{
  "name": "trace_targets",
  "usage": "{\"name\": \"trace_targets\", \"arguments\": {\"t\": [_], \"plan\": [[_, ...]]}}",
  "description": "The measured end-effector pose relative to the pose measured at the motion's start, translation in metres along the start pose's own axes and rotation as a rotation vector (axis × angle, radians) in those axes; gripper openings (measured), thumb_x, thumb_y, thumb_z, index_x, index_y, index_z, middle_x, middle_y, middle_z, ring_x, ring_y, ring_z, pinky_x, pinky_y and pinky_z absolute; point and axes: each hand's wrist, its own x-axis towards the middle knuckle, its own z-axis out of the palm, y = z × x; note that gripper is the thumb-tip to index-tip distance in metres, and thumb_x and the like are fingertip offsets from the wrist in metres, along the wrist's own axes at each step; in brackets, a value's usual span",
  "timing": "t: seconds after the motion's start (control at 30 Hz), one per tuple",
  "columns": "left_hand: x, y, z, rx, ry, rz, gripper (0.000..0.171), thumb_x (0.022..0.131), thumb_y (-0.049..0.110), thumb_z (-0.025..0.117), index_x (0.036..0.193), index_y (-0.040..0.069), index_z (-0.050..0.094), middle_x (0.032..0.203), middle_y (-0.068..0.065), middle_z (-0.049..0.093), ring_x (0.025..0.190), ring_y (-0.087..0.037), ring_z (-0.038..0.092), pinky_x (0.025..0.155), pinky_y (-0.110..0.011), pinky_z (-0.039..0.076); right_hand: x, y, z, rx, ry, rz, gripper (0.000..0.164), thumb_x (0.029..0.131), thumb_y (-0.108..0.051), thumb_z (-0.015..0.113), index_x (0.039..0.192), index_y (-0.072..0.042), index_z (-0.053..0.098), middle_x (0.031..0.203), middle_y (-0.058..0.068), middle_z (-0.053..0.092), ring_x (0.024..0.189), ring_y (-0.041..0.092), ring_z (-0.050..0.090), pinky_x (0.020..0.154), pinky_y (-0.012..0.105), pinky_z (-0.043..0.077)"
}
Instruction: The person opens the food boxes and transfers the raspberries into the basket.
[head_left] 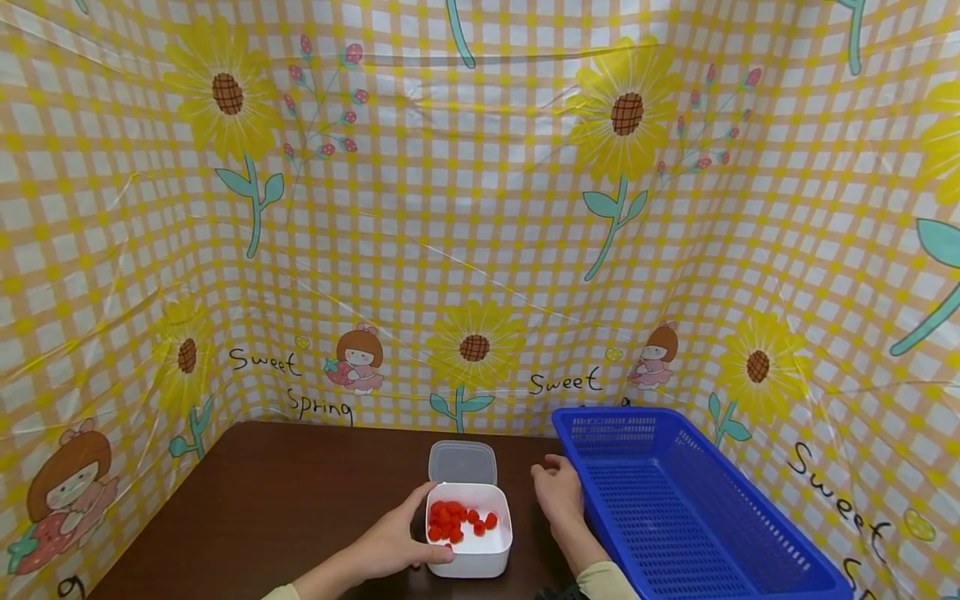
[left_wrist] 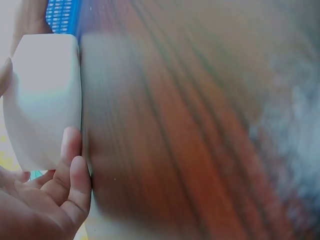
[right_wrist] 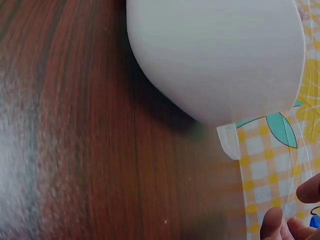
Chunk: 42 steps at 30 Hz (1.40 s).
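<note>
A white square container [head_left: 468,565] with rounded corners stands on the dark wooden table, holding several small, bumpy red pieces [head_left: 447,518] that look like raspberries. Most are heaped on its left side, a few lie toward the right. My left hand [head_left: 401,533] grips the container's left side, thumb over the near rim; in the left wrist view its fingertips [left_wrist: 71,142] lie against the white wall. To the container's right, my right hand [head_left: 558,492] hovers with loosely bent fingers beside the blue basket, nothing visible in it. Its fingertips [right_wrist: 272,220] show low in the right wrist view.
A translucent lid [head_left: 462,461] lies just behind the container. The large blue plastic basket [head_left: 660,492] with slotted walls takes up the right side of the table [head_left: 300,475]. A checked sunflower cloth [head_left: 480,225] hangs around the back and both sides.
</note>
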Motion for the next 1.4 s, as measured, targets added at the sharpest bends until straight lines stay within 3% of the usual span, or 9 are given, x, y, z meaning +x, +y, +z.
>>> {"name": "trace_targets", "arguments": {"t": [0.5, 0.6, 0.67, 0.8, 0.83, 0.87, 0.97, 1.1, 1.4], "plan": [[0.004, -0.002, 0.006, 0.045, 0.016, -0.011, 0.103, 0.076, 0.044, 0.086, 0.156, 0.012, 0.029, 0.145, -0.019, 0.047, 0.110, -0.030, 0.054, 0.061, -0.035, 0.054, -0.012, -0.007, 0.003, 0.010, -0.089, -0.036, 0.037, 0.092, -0.017, 0.061, 0.125, 0.001, 0.062, 0.095, 0.012, 0.064, 0.070, 0.018, 0.059, 0.061, 0.030, 0.046], [0.004, 0.000, 0.007, 0.075, 0.025, -0.008, 0.104, 0.075, 0.046, 0.086, 0.156, 0.012, 0.030, 0.146, -0.017, 0.047, 0.115, -0.032, 0.052, 0.071, -0.039, 0.054, -0.018, -0.014, 0.004, 0.034, -0.106, -0.064, 0.036, 0.092, -0.014, 0.061, 0.124, 0.001, 0.062, 0.093, 0.011, 0.064, 0.065, 0.016, 0.058, 0.059, 0.029, 0.048], [0.003, 0.001, 0.006, 0.094, 0.036, -0.003, 0.106, 0.075, 0.047, 0.086, 0.156, 0.010, 0.030, 0.147, -0.017, 0.047, 0.121, -0.033, 0.051, 0.085, -0.048, 0.054, -0.021, -0.018, 0.005, 0.047, -0.122, -0.083, 0.035, 0.091, -0.013, 0.061, 0.124, 0.000, 0.063, 0.092, 0.010, 0.064, 0.064, 0.015, 0.058, 0.059, 0.029, 0.049], [0.001, 0.003, 0.006, 0.102, 0.069, 0.006, 0.107, 0.073, 0.048, 0.086, 0.155, 0.006, 0.030, 0.148, -0.019, 0.045, 0.130, -0.036, 0.047, 0.103, -0.065, 0.041, -0.028, -0.026, 0.005, 0.068, -0.156, -0.111, 0.033, 0.090, -0.011, 0.061, 0.121, -0.001, 0.065, 0.091, 0.008, 0.063, 0.067, 0.015, 0.059, 0.061, 0.028, 0.051], [0.000, 0.003, 0.007, 0.104, 0.082, 0.006, 0.106, 0.073, 0.048, 0.086, 0.154, 0.006, 0.031, 0.147, -0.019, 0.045, 0.130, -0.037, 0.047, 0.105, -0.068, 0.037, -0.030, -0.027, 0.005, 0.071, -0.164, -0.116, 0.032, 0.090, -0.010, 0.061, 0.120, -0.002, 0.065, 0.091, 0.007, 0.063, 0.068, 0.016, 0.059, 0.062, 0.028, 0.051], [-0.001, 0.002, 0.008, 0.098, 0.097, 0.003, 0.105, 0.073, 0.047, 0.087, 0.153, 0.006, 0.033, 0.145, -0.019, 0.045, 0.125, -0.035, 0.049, 0.102, -0.065, 0.041, -0.032, -0.029, 0.005, 0.073, -0.171, -0.126, 0.031, 0.090, -0.010, 0.061, 0.120, -0.002, 0.066, 0.091, 0.007, 0.063, 0.069, 0.016, 0.059, 0.062, 0.028, 0.051], [-0.003, 0.001, 0.011, 0.071, 0.139, -0.013, 0.095, 0.074, 0.044, 0.087, 0.149, 0.009, 0.040, 0.135, -0.016, 0.048, 0.098, -0.027, 0.056, 0.083, -0.045, 0.054, -0.036, -0.031, 0.006, 0.074, -0.197, -0.138, 0.029, 0.090, -0.010, 0.061, 0.118, -0.004, 0.067, 0.090, 0.006, 0.063, 0.070, 0.017, 0.059, 0.062, 0.028, 0.050], [-0.007, 0.003, 0.015, 0.035, 0.191, -0.017, 0.084, 0.076, 0.040, 0.087, 0.143, 0.008, 0.048, 0.128, -0.014, 0.049, 0.072, -0.018, 0.052, 0.059, -0.027, 0.048, -0.040, -0.034, 0.008, 0.090, -0.239, -0.166, 0.028, 0.090, -0.009, 0.060, 0.117, -0.004, 0.067, 0.086, 0.004, 0.061, 0.067, 0.015, 0.056, 0.060, 0.027, 0.049], [-0.015, 0.015, 0.022, 0.005, 0.276, -0.077, 0.046, 0.083, 0.025, 0.082, 0.121, 0.006, 0.063, 0.111, -0.009, 0.054, 0.075, -0.019, 0.053, 0.062, -0.029, 0.048, -0.049, -0.041, 0.013, 0.131, -0.310, -0.186, 0.027, 0.090, -0.007, 0.061, 0.116, -0.001, 0.068, 0.082, 0.004, 0.058, 0.061, 0.015, 0.053, 0.058, 0.026, 0.046]]}}
